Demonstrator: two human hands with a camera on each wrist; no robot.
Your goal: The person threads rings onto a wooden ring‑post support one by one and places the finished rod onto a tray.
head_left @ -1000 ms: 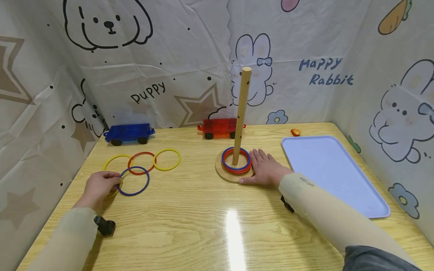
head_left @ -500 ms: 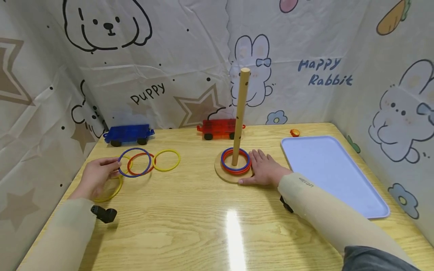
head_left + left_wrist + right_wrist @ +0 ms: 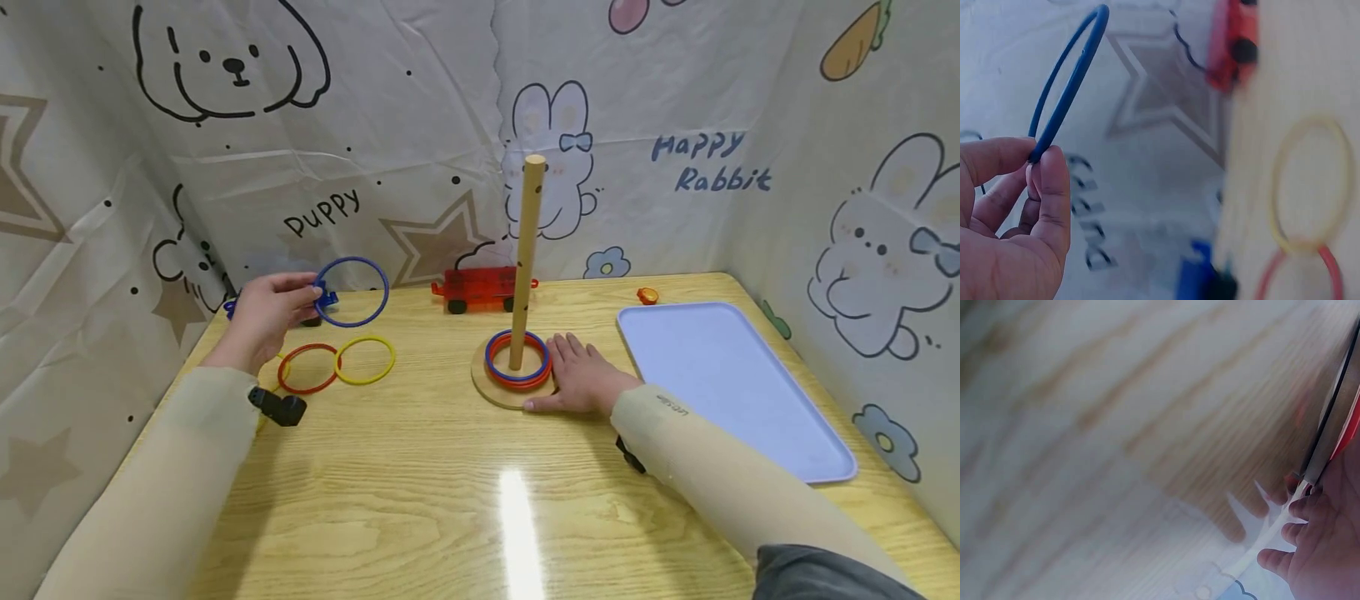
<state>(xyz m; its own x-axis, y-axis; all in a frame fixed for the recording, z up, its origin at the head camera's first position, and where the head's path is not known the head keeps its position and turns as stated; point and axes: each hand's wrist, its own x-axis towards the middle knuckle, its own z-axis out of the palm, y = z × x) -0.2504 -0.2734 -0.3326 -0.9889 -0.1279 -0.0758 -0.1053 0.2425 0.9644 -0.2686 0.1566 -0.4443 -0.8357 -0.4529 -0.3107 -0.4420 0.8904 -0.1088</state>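
Note:
My left hand (image 3: 266, 315) pinches a blue ring (image 3: 1069, 94) between thumb and fingers, held up at the back left of the table. A wooden peg (image 3: 527, 250) stands upright on a round base (image 3: 491, 390). Around the peg's foot lie red rings (image 3: 519, 387) with a blue one on top. Fingers spread, my right hand (image 3: 581, 379) rests at the base's right edge. Below the left hand, a red ring (image 3: 309, 392) and a yellow ring (image 3: 364, 383) overlap on the table. More yellow rings there are mostly hidden by the left hand and wrist.
A red toy wagon (image 3: 480, 289) stands at the back edge. The left hand covers most of a blue wagon (image 3: 229, 309). At right lies a pale lavender tray (image 3: 735, 383), with a small orange item (image 3: 648, 296) behind it. Printed cloth walls enclose the back and sides.
My left hand has lifted the blue ring off the table, carrying it up, back and to the right, past the other rings. My right hand stays at the base.

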